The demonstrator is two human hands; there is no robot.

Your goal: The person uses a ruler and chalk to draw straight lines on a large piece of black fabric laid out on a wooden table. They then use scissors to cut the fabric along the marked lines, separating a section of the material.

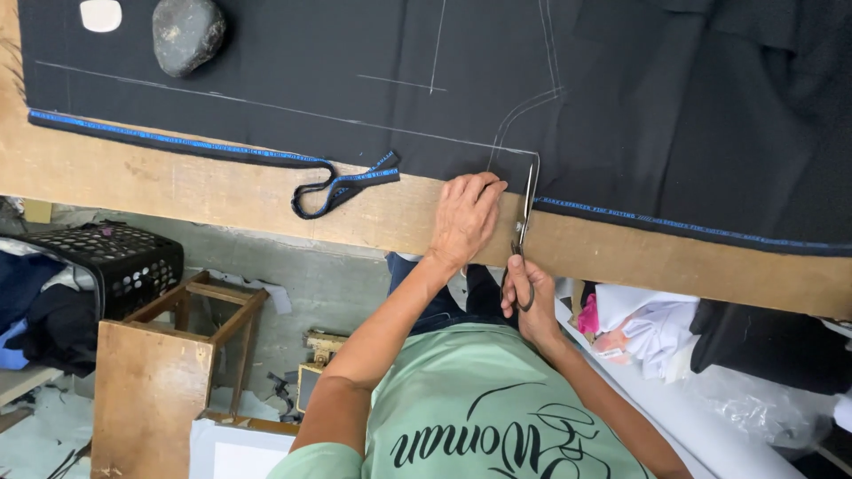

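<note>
Two hands work at the table's edge: the right hand [531, 297] has its fingers hooked through the scissors [524, 232]; the left hand [466, 217] lies flat, fingers together, on the dark cloth [355, 80]. Blades slightly parted at a chalk line; beyond, a grey stone [186, 34] weighs the cloth down on the wooden table [177, 191].

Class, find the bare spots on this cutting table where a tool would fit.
Bare wood strip below the blue selvedge, left of the cut-off loop; another below the cloth at right. Crowded: around the left hand, scissors and right hand.
</note>
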